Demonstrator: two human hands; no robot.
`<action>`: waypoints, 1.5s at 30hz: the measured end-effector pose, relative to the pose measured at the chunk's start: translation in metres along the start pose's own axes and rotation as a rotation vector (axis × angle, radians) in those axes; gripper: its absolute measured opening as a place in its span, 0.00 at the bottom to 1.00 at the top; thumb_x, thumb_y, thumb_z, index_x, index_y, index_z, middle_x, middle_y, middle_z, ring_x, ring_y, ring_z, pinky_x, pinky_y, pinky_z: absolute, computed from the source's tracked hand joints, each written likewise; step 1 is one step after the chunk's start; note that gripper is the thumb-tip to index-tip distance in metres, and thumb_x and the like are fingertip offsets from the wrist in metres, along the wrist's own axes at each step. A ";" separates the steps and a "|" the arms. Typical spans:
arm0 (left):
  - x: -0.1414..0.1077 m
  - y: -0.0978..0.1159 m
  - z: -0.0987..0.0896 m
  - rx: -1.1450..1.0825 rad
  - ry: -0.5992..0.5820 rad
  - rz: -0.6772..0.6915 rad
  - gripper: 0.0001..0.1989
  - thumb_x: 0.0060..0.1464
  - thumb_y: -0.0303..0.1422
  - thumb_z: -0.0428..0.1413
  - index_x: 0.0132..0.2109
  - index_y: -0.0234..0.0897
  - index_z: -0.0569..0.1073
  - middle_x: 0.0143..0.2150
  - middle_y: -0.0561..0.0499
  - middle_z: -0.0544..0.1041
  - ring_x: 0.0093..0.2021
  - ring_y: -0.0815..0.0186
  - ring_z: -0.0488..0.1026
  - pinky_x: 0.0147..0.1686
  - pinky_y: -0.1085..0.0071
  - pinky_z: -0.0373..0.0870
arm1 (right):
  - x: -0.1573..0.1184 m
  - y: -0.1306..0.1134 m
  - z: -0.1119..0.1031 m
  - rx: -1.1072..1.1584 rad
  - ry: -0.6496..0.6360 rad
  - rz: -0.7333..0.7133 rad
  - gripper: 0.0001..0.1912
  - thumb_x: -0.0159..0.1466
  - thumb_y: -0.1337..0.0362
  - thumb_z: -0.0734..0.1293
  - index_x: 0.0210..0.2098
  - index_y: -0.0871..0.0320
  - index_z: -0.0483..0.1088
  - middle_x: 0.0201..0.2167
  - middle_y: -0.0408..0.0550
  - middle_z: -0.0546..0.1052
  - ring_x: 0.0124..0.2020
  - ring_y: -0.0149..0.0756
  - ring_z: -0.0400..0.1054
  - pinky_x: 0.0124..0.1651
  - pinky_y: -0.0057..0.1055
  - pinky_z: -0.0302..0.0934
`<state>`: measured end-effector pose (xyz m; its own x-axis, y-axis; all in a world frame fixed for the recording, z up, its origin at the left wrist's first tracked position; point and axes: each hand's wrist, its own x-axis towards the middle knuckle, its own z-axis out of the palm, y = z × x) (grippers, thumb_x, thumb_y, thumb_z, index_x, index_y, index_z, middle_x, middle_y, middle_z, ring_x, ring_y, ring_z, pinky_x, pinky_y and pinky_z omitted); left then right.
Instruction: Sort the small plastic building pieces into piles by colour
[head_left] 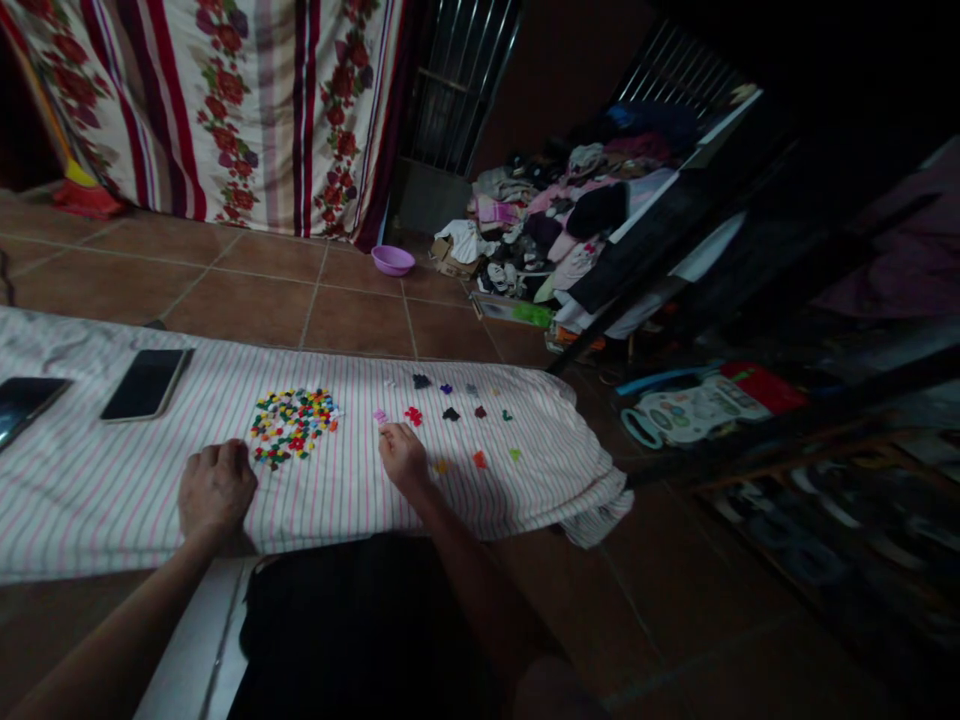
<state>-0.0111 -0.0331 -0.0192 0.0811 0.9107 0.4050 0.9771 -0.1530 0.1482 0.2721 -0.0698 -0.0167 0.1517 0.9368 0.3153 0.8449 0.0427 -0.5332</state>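
Honestly can't tell L hand (217, 485) finger grip nr mixed heap (304, 432), or R hand (403, 457) contents, fingertips tog.; count approx. 13 piles (413, 415), 2 phones (147, 385), 1 cut off.

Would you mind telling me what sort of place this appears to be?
Probably a room in a home: a floral curtain hangs over the tiled floor, clothes lie heaped beyond, and a striped cloth covers the work surface.
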 end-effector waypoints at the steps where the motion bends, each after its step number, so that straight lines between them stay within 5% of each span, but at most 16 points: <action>1: 0.000 0.000 0.000 0.008 -0.002 0.006 0.18 0.59 0.34 0.41 0.43 0.30 0.74 0.35 0.38 0.74 0.36 0.56 0.68 0.40 0.60 0.63 | -0.001 0.009 -0.006 0.017 0.018 0.013 0.12 0.64 0.69 0.58 0.40 0.57 0.72 0.38 0.49 0.76 0.42 0.34 0.70 0.50 0.30 0.62; 11: 0.000 -0.001 0.004 -0.004 0.015 0.006 0.17 0.58 0.34 0.43 0.42 0.30 0.74 0.34 0.39 0.73 0.36 0.55 0.68 0.41 0.58 0.64 | -0.005 0.094 -0.067 0.138 0.223 0.378 0.13 0.57 0.63 0.60 0.39 0.56 0.72 0.33 0.47 0.78 0.35 0.35 0.72 0.43 0.31 0.67; 22: -0.001 -0.006 0.013 -0.022 0.063 0.021 0.13 0.59 0.35 0.42 0.40 0.38 0.70 0.32 0.44 0.72 0.35 0.56 0.66 0.41 0.59 0.63 | -0.008 0.172 -0.123 -0.268 0.241 0.549 0.17 0.59 0.65 0.57 0.40 0.60 0.75 0.36 0.52 0.77 0.40 0.37 0.69 0.44 0.28 0.59; 32: 0.000 -0.004 0.010 -0.005 0.057 -0.004 0.13 0.58 0.36 0.43 0.40 0.37 0.71 0.31 0.44 0.71 0.33 0.58 0.63 0.38 0.62 0.63 | 0.003 0.196 -0.146 -0.458 0.158 0.692 0.18 0.63 0.67 0.57 0.46 0.59 0.75 0.37 0.52 0.77 0.38 0.36 0.68 0.38 0.27 0.55; 45: -0.001 -0.002 0.008 -0.005 0.045 -0.032 0.15 0.57 0.36 0.45 0.41 0.35 0.73 0.34 0.43 0.73 0.35 0.58 0.67 0.40 0.61 0.64 | 0.017 0.201 -0.146 -0.471 0.087 0.758 0.18 0.63 0.67 0.58 0.46 0.56 0.75 0.40 0.51 0.78 0.38 0.36 0.71 0.38 0.28 0.58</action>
<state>-0.0115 -0.0305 -0.0275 0.0405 0.8971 0.4399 0.9780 -0.1258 0.1666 0.5191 -0.0956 -0.0039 0.7768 0.6249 0.0780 0.6219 -0.7417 -0.2513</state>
